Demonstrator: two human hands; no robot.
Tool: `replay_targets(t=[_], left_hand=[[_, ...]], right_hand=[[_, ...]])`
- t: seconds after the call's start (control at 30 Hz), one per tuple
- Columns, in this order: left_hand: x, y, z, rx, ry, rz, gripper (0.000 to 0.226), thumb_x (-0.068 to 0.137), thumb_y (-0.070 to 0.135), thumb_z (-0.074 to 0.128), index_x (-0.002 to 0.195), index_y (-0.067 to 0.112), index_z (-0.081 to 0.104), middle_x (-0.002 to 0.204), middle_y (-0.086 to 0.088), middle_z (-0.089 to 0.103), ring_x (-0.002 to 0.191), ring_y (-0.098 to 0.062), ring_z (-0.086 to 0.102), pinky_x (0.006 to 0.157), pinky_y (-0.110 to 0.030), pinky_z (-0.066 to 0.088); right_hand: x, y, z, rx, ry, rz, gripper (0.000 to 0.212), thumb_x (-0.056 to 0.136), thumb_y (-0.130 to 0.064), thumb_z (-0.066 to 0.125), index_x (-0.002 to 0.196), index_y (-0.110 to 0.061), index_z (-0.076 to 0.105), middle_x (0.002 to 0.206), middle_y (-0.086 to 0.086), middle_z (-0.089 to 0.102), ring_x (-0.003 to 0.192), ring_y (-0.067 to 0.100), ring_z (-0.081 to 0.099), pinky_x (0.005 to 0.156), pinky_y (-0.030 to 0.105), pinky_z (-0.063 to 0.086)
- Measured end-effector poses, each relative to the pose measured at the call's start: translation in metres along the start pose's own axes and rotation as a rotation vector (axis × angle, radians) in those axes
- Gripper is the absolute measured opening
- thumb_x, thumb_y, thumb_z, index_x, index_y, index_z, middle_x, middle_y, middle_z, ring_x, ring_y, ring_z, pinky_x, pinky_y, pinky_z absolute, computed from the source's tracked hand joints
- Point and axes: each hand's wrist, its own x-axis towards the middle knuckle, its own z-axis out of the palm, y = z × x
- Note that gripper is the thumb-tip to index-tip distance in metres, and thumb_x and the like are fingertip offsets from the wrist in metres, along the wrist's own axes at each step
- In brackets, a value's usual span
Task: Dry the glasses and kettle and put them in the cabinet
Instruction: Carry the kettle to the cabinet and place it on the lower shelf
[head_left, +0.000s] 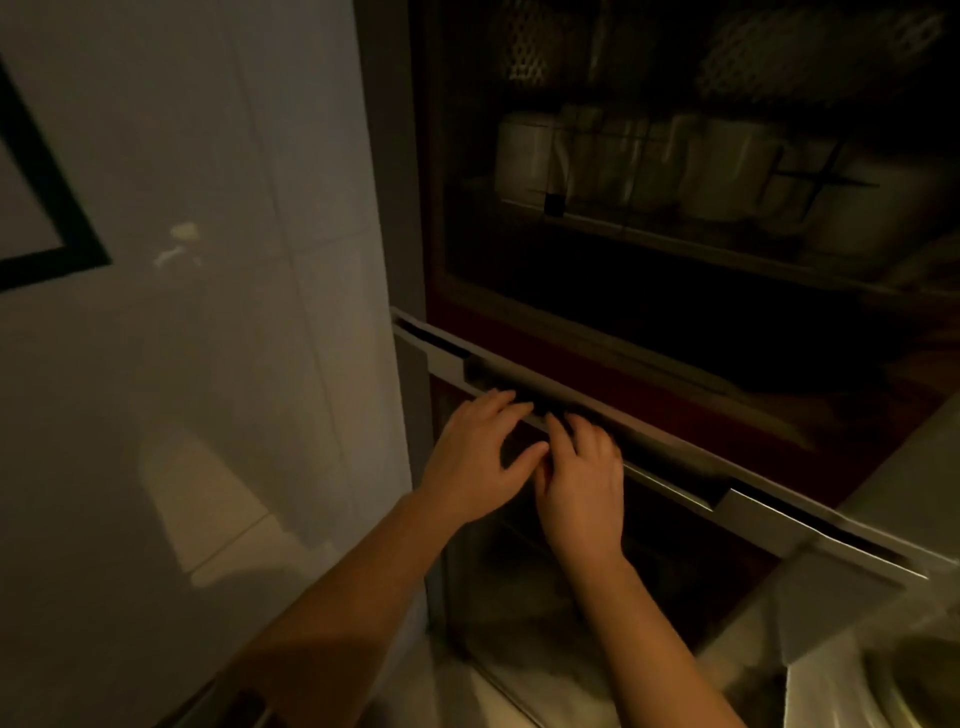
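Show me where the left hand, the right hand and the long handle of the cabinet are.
left hand (475, 457): head view, back of the hand.
right hand (584, 480): head view, back of the hand.
handle (675, 457): head view, bare metal bar right of the hands.

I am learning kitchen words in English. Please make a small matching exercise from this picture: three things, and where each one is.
Things:
1. left hand
2. white mugs
3. tiled wall

Places:
A. on a shelf behind the cabinet's glass
B. on the long handle
C. left of the cabinet

Pairs: 1-B, 2-A, 3-C
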Motion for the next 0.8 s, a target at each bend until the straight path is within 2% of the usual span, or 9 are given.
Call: replay_targets(t=[0.13,0.27,0.37,0.5,0.67,0.8], left_hand=[[0.013,-0.016,0.016,-0.022,-0.027,0.095,0.046,0.092,0.046,0.043,0.127,0.020,0.059,0.130,0.001,0.056,0.125,-0.018,0.048,0.107,-0.044,0.036],[0.017,-0.024,0.026,-0.054,0.043,0.074,0.029,0.090,0.038,0.050,0.110,0.021,0.064,0.109,0.003,0.061,0.109,-0.017,0.053,0.102,-0.046,0.038],[0.022,-0.020,0.026,-0.052,0.087,0.045,0.015,0.088,0.032,0.058,0.098,0.022,0.064,0.099,0.003,0.061,0.101,-0.018,0.052,0.099,-0.043,0.039],[0.022,-0.019,0.019,-0.035,0.063,0.061,0.011,0.089,0.031,0.061,0.096,0.023,0.063,0.097,0.004,0.061,0.099,-0.019,0.051,0.096,-0.034,0.032],[-0.006,-0.017,0.005,-0.113,0.071,0.034,0.007,0.087,0.026,0.063,0.094,0.027,0.063,0.098,0.010,0.060,0.104,-0.012,0.050,0.107,-0.035,0.027],[-0.041,-0.010,-0.003,-0.188,0.111,0.018,0.009,0.087,0.025,0.065,0.096,0.024,0.066,0.098,0.007,0.061,0.103,-0.014,0.052,0.105,-0.031,0.022]], right_hand=[[0.002,-0.004,0.017,-0.037,0.081,0.079,0.043,0.081,-0.020,0.070,0.123,-0.015,0.061,0.114,0.006,0.063,0.109,0.027,0.056,0.098,0.047,0.044],[0.008,-0.010,0.023,0.014,0.164,0.176,0.030,0.083,-0.014,0.068,0.113,-0.018,0.067,0.101,0.006,0.065,0.098,0.028,0.058,0.089,0.044,0.044],[0.011,-0.016,0.020,0.046,0.192,0.230,0.023,0.084,-0.009,0.063,0.104,-0.018,0.070,0.095,0.005,0.066,0.095,0.028,0.058,0.086,0.042,0.042],[0.012,-0.026,0.016,0.029,0.209,0.277,0.020,0.082,-0.006,0.064,0.096,-0.019,0.070,0.089,0.003,0.064,0.091,0.026,0.057,0.081,0.038,0.040],[-0.009,-0.038,0.015,-0.027,0.185,0.258,0.021,0.079,-0.005,0.064,0.094,-0.020,0.066,0.087,-0.001,0.055,0.086,0.019,0.049,0.077,0.028,0.028],[-0.034,-0.046,0.006,-0.012,0.210,0.233,0.017,0.077,-0.003,0.067,0.086,-0.017,0.064,0.083,0.000,0.055,0.081,0.020,0.049,0.074,0.027,0.029]])
